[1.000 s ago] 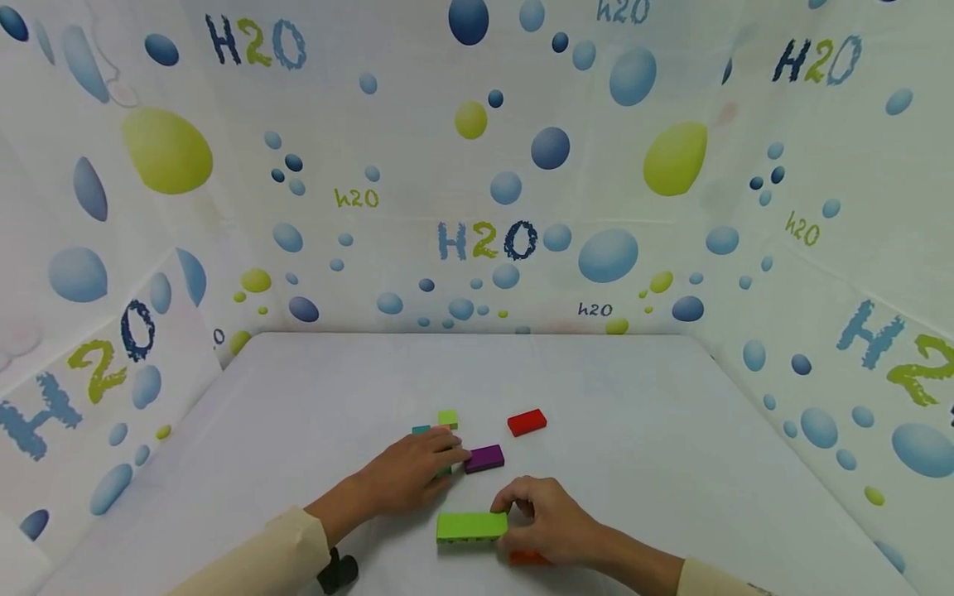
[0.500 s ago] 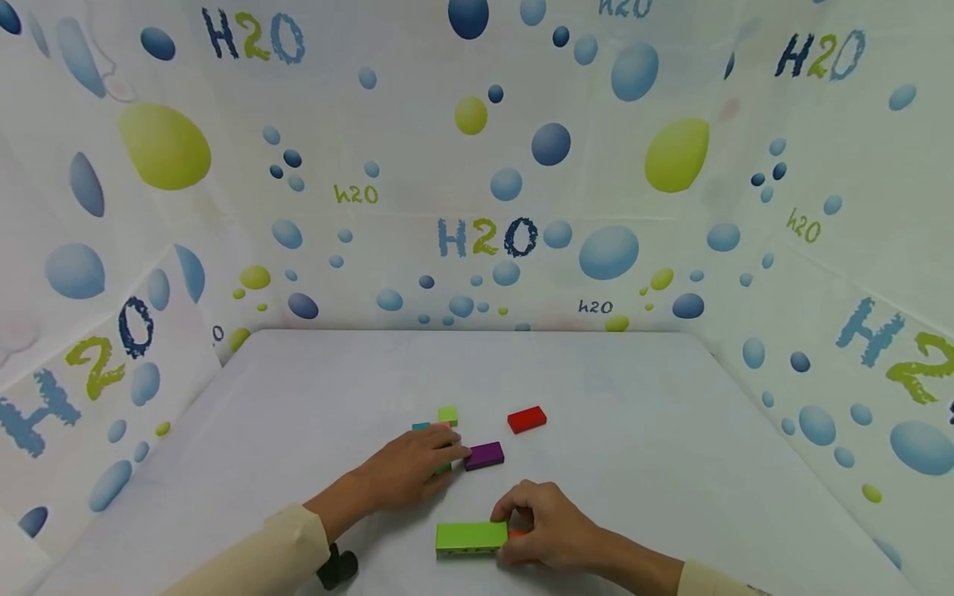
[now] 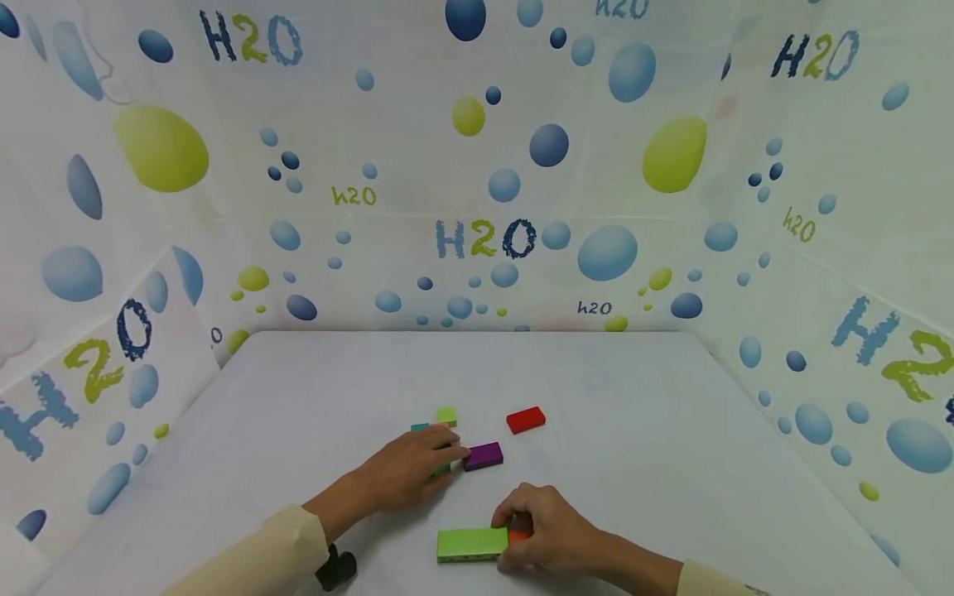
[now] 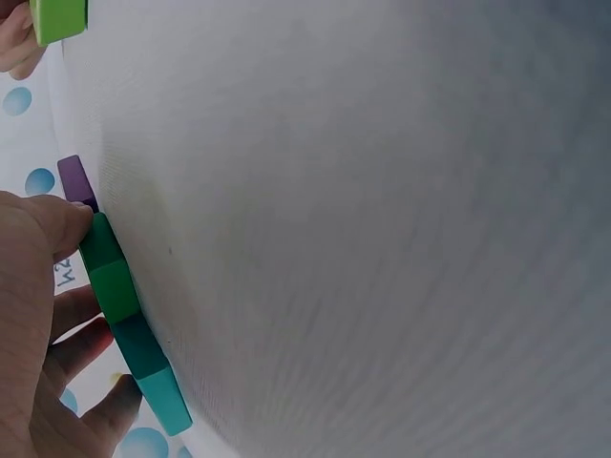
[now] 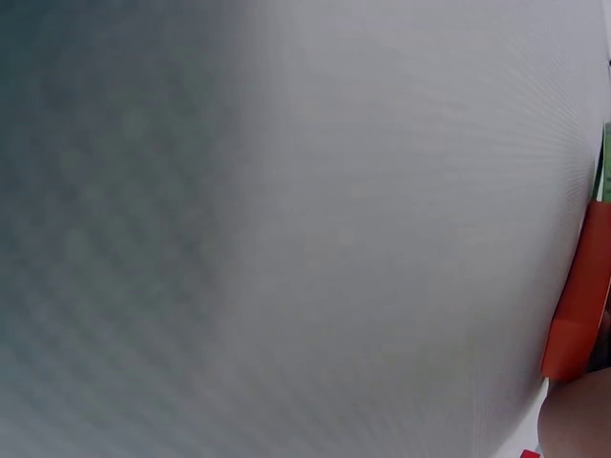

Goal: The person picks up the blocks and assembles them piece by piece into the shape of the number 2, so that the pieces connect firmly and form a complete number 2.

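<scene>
In the head view my right hand [image 3: 550, 530] pinches the right end of a long light green toy brick [image 3: 471, 545], thumb at the near edge and fingertip at the far edge. An orange brick [image 3: 519, 536] shows between thumb and fingers, against the green one's end. The right wrist view has that orange brick [image 5: 582, 296] close over the table, with a fingertip [image 5: 578, 420] by its end. My left hand [image 3: 402, 470] rests over a row of bricks, fingers spread along it. Green [image 4: 115, 291] and teal [image 4: 164, 399] bricks show there; the thumb [image 4: 72, 221] touches next to a purple brick [image 4: 76, 181].
A red brick [image 3: 526, 420] lies farther back to the right. A small lime brick [image 3: 446, 415] and a teal one [image 3: 420, 427] peek out behind the left hand. A dark object [image 3: 337, 569] sits by the left cuff. Printed sheets [image 3: 477, 165] enclose the white table [image 3: 633, 414].
The green brick has come lower in the head view, toward me, and shows more of its top. The orange brick now appears between thumb and fingers instead of below them. The left hand stays put.
</scene>
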Action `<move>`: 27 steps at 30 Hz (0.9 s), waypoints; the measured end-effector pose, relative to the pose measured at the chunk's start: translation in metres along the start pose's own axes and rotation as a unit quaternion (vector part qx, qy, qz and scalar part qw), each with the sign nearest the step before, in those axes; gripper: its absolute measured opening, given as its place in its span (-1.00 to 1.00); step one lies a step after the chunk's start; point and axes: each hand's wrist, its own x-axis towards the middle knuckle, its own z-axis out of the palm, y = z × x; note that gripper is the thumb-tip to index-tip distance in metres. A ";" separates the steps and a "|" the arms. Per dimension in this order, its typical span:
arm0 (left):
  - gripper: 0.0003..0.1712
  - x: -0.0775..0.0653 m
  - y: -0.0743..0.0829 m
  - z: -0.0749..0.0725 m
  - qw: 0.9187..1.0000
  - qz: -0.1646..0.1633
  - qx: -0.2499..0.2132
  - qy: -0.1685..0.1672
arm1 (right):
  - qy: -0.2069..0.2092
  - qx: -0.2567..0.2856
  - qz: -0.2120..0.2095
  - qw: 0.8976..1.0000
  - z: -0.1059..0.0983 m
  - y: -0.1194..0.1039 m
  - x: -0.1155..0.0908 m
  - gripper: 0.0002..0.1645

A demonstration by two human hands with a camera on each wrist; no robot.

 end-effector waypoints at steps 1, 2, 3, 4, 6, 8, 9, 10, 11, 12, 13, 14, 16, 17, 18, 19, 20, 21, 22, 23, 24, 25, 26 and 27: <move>-0.54 0.000 0.000 0.000 1.000 -0.001 0.000 -0.001 | -0.001 0.000 0.000 1.000 0.000 0.000 0.000 -0.67; -0.54 0.000 0.001 0.000 1.000 -0.002 0.000 -0.001 | -0.003 0.001 0.001 1.000 0.000 0.000 0.000 -0.67; -0.54 0.000 0.001 0.000 1.000 -0.002 0.000 -0.002 | -0.004 0.000 0.001 1.000 0.000 0.001 0.000 -0.67; -0.54 0.000 0.001 0.000 1.000 -0.003 0.000 -0.003 | -0.006 0.000 0.002 1.000 0.000 0.001 0.000 -0.67; -0.54 0.000 0.001 0.000 1.000 -0.003 0.000 -0.005 | -0.010 -0.004 0.004 1.000 0.000 0.002 0.000 -0.67; -0.54 0.000 0.001 0.000 1.000 -0.002 0.002 -0.004 | -0.013 -0.009 0.010 1.000 0.000 0.001 0.000 -0.68; -0.54 0.000 0.001 0.000 1.000 0.000 0.001 -0.003 | -0.014 -0.012 0.013 1.000 0.000 0.001 0.000 -0.68; -0.54 0.000 0.001 -0.001 1.000 0.001 0.001 -0.002 | -0.015 -0.014 0.016 1.000 0.000 0.001 0.000 -0.68; -0.54 0.000 0.001 -0.001 1.000 0.003 0.001 0.000 | -0.016 -0.016 0.019 1.000 0.000 0.000 0.000 -0.68; -0.54 0.000 0.001 -0.001 1.000 0.006 0.000 0.003 | -0.016 -0.018 0.021 0.999 0.000 0.000 -0.001 -0.68; -0.54 0.000 0.001 -0.001 1.000 0.008 -0.001 0.005 | -0.016 -0.019 0.022 0.999 0.000 0.000 -0.001 -0.68; -0.54 0.000 0.001 -0.001 1.000 0.009 -0.001 0.006 | -0.016 -0.021 0.023 0.999 0.000 -0.001 -0.001 -0.68; -0.54 0.001 0.001 -0.002 1.000 0.011 -0.002 0.006 | -0.016 -0.023 0.022 0.999 0.000 -0.001 -0.001 -0.68; -0.54 0.001 0.001 -0.002 1.000 0.011 -0.001 0.007 | -0.016 -0.024 0.022 0.999 -0.001 -0.001 -0.001 -0.68; -0.54 0.001 0.001 -0.001 1.000 0.011 -0.001 0.006 | -0.016 -0.025 0.020 0.999 -0.001 -0.001 -0.001 -0.67; -0.54 0.001 0.000 -0.001 1.000 0.008 0.001 0.003 | -0.016 -0.025 0.019 0.999 -0.001 0.000 -0.001 -0.67; -0.54 0.002 0.000 -0.001 1.000 0.005 0.003 0.000 | -0.016 -0.026 0.018 0.999 -0.001 0.000 -0.001 -0.67; -0.54 0.002 0.000 -0.001 1.000 0.004 0.003 -0.001 | -0.017 -0.026 0.017 0.999 -0.001 0.000 -0.001 -0.67; -0.54 0.002 0.000 -0.001 1.000 0.002 0.004 -0.003 | -0.017 -0.026 0.017 0.999 -0.002 0.001 0.000 -0.67; -0.54 0.002 0.000 0.000 1.000 0.001 0.003 -0.004 | -0.017 -0.027 0.016 0.999 -0.002 0.001 0.000 -0.67; -0.54 0.001 0.000 0.000 1.000 -0.001 0.002 -0.006 | -0.016 -0.028 0.016 0.999 -0.002 0.002 0.000 -0.67; -0.54 0.001 0.000 0.000 1.000 -0.001 0.001 -0.007 | -0.016 -0.029 0.015 0.999 -0.003 0.002 0.000 -0.66; -0.54 0.001 0.000 0.000 1.000 -0.001 -0.001 -0.007 | -0.015 -0.031 0.012 0.999 -0.003 0.002 0.000 -0.66; -0.54 0.001 0.000 0.000 1.000 -0.002 -0.003 -0.007 | -0.014 -0.032 0.009 0.999 -0.003 0.002 0.000 -0.65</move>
